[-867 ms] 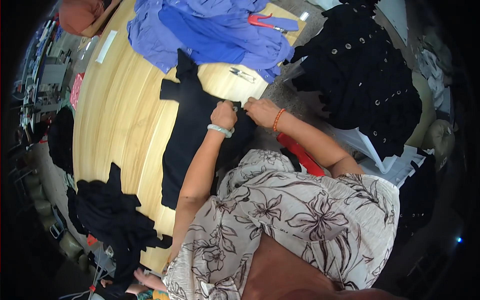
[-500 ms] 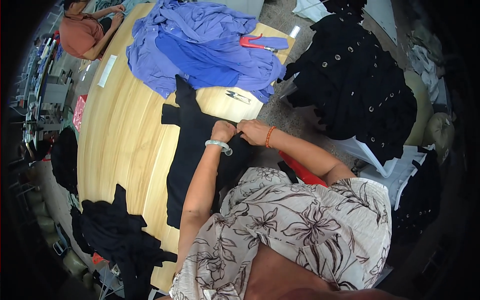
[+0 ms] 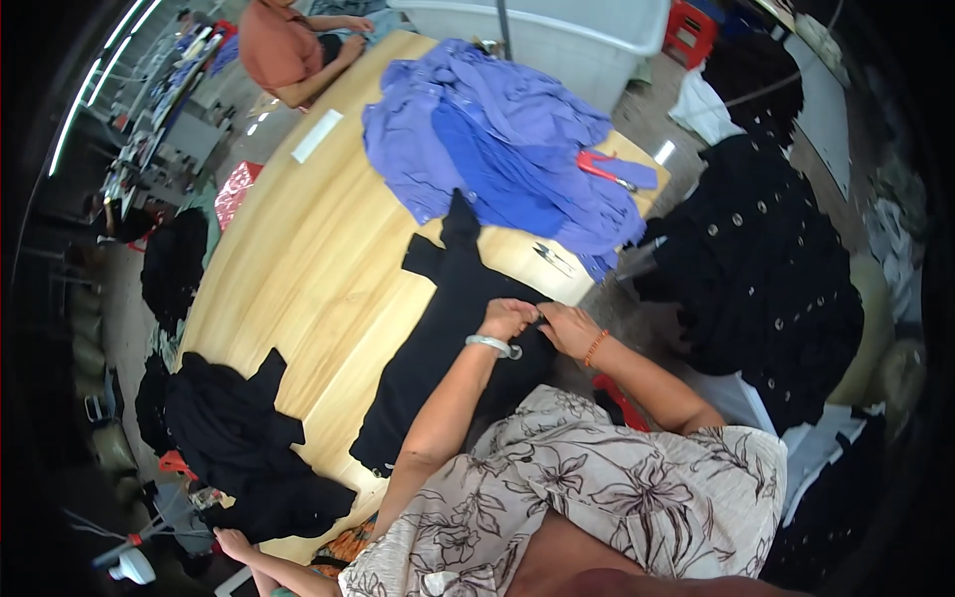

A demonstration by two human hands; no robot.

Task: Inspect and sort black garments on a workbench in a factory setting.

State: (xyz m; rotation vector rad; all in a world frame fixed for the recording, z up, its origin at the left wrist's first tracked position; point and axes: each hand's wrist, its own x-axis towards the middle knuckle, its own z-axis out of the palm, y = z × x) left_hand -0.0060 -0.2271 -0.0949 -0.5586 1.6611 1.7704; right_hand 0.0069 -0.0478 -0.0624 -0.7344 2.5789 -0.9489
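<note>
A black garment (image 3: 438, 328) lies spread on the wooden table in front of me, one sleeve reaching toward the pile of purple clothes. My left hand (image 3: 507, 320), below a pale bangle, is closed in a pinch at the garment's right edge. Right beside it, fingers closed on the same edge, is my right hand (image 3: 570, 328), with an orange bead bracelet on the wrist. The fingertips of both hands nearly meet. Whatever small part of the cloth sits between them is too small to make out.
Purple clothes (image 3: 497, 139) bear a red-handled tool (image 3: 603, 171); thread snips (image 3: 553, 259) lie nearer. Black clothes with metal rings (image 3: 766, 249) are heaped on the right, another black garment (image 3: 229, 428) at left. A co-worker's hand (image 3: 237, 545) reaches in below it; another person (image 3: 288, 55) sits far left.
The whole view has shifted, so the table and hands appear lower and farther right. Both hands stay pinched at the garment's edge. A co-worker's hand has come into view at the lower left.
</note>
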